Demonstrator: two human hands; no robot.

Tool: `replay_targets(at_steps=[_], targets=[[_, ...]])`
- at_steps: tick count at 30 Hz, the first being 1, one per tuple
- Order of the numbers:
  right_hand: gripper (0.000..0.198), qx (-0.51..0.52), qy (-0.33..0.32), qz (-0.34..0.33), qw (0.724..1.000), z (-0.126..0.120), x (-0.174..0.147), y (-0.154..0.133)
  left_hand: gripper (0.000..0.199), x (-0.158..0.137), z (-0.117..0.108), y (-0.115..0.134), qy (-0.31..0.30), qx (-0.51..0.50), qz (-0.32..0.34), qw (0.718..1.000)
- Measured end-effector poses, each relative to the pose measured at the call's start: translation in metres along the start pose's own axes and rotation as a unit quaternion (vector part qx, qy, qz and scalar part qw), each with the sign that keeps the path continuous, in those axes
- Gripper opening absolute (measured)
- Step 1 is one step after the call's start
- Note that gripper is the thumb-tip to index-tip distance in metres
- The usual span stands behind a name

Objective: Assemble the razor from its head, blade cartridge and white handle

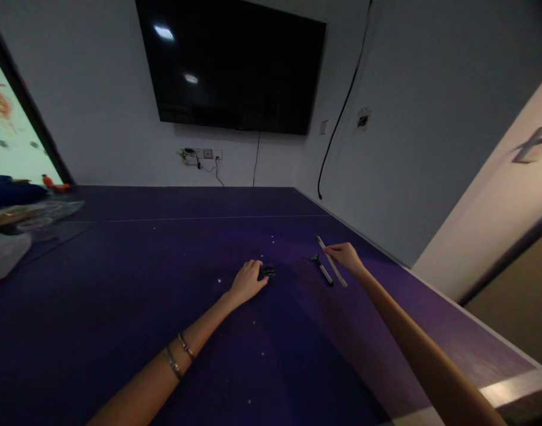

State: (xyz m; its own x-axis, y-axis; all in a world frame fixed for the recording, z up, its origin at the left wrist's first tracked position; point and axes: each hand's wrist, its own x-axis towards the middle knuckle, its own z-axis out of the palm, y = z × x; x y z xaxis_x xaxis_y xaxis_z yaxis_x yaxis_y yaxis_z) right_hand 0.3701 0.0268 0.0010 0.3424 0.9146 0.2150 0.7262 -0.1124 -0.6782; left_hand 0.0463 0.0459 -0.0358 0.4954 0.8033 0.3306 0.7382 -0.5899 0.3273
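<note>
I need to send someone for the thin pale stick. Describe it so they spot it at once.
On the purple table, look near its right edge, below the wall screen. The right hand rests on a long pale stick. Beside it lies a shorter, dark-headed tool; the stick is plain and longer.

A dark screen (235, 65) hangs on the pale wall (97, 106), reflecting ceiling lights. Below it sits a socket strip (200, 155). The purple bench (120, 296) fills the dim room.

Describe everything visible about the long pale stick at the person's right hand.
The pale stick is thin, straight and whitish; its material cannot be told. It lies flat on the dark purple table, slanting away to the left. The right hand rests its fingers on its middle, both ends sticking out. A dark-headed razor-like tool lies just beside it, roughly parallel.
</note>
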Motion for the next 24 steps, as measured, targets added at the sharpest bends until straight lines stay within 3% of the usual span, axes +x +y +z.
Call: replay_targets(at_steps=[4, 9, 24], targets=[[0.026, -0.063, -0.002, 0.017, 0.998, -0.005, 0.003, 0.031, 0.049, 0.008, 0.017, -0.024, -0.013, -0.025, 0.003, 1.0], [0.022, -0.122, -0.027, 0.014, 0.992, 0.009, 0.007, 0.047, 0.061, 0.014, 0.026, -0.032, -0.008, -0.05, 0.015, 0.999], [0.022, -0.182, -0.046, 0.004, 0.982, 0.021, 0.013, 0.057, 0.054, 0.023, 0.038, -0.031, 0.011, -0.097, 0.04, 0.994]])
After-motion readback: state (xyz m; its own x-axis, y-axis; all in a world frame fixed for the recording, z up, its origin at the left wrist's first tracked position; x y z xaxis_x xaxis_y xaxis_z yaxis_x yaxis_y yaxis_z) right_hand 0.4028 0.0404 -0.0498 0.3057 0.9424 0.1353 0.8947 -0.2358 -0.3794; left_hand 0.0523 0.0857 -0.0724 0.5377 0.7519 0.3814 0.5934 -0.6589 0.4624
